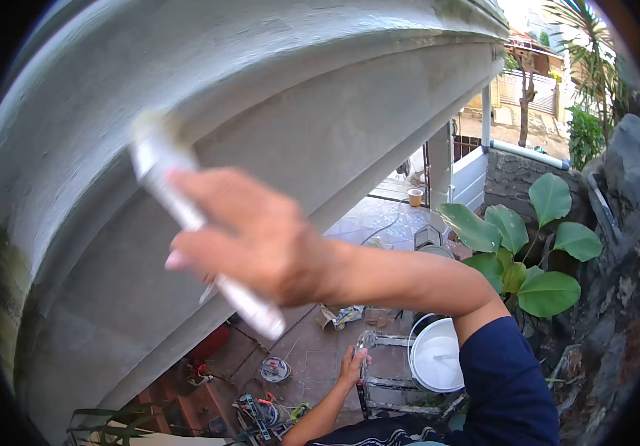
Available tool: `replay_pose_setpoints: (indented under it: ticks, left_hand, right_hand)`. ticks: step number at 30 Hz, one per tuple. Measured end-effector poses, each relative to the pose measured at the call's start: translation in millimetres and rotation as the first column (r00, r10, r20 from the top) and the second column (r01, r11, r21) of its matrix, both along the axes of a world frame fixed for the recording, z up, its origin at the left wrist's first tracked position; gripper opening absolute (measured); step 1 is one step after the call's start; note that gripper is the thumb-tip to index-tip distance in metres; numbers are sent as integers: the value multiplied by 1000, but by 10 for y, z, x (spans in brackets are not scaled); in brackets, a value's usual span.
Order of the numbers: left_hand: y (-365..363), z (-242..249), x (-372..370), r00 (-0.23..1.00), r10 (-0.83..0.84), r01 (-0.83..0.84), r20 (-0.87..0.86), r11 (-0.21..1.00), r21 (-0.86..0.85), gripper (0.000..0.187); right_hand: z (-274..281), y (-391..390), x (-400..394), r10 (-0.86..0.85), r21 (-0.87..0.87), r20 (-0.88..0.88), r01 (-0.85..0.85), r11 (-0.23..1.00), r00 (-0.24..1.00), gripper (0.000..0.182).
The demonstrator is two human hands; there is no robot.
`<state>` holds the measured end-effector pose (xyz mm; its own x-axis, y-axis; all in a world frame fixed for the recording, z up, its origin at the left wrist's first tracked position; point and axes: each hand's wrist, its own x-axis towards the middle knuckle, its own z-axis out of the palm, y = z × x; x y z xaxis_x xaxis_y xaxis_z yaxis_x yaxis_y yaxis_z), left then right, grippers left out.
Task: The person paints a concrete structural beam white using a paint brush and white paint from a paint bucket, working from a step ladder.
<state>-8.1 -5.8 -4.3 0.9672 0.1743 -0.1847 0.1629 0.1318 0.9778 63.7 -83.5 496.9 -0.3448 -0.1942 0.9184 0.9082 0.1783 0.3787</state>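
Observation:
My right hand [264, 234] is closed around a paintbrush [179, 201] with a white, paint-smeared handle. Its bristles, blurred by motion, are up against or close to the curved concrete moulding [208, 59]; contact is hard to make out. Lower down, my left hand [353, 366] grips the side of a paint-spattered ladder [390, 384]. A white bucket [439, 360] with white contents is at the ladder, partly hidden behind my right sleeve.
Below lie a small paint tin [275, 369] and a heap of tools [260, 412] on the tiles. Large-leaved plants [547, 293] and a rough stone wall [617, 245] border the right side. A pale cup [415, 197] stands farther off.

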Motion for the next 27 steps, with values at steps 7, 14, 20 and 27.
replay_pose_setpoints:
  ticks: [7, 14, 20, 27]
  left_hand:
    - [-16, 17, 6, 1000, 10, -10, 1, 1000, -21, 32]
    - [6, -41, 25, 1000, -16, 15, 11, 999, 33, 38]
    - [-5, 34, 10, 1000, 7, -7, 12, 1000, 7, 36]
    - [13, 12, 8, 1000, -5, 5, 10, 1000, -29, 35]
  right_hand:
    - [150, -181, 589, 159, -208, 23, -151, 966, 987, 9]
    - [-307, -1665, 2398, -16, 124, -736, 158, 980, 677, 20]
    - [-189, -1623, 2500, -285, 56, -754, 490, 870, 592, 30]
    - [-568, -465, 748, -79, -288, 2, 76, 955, 997, 25]
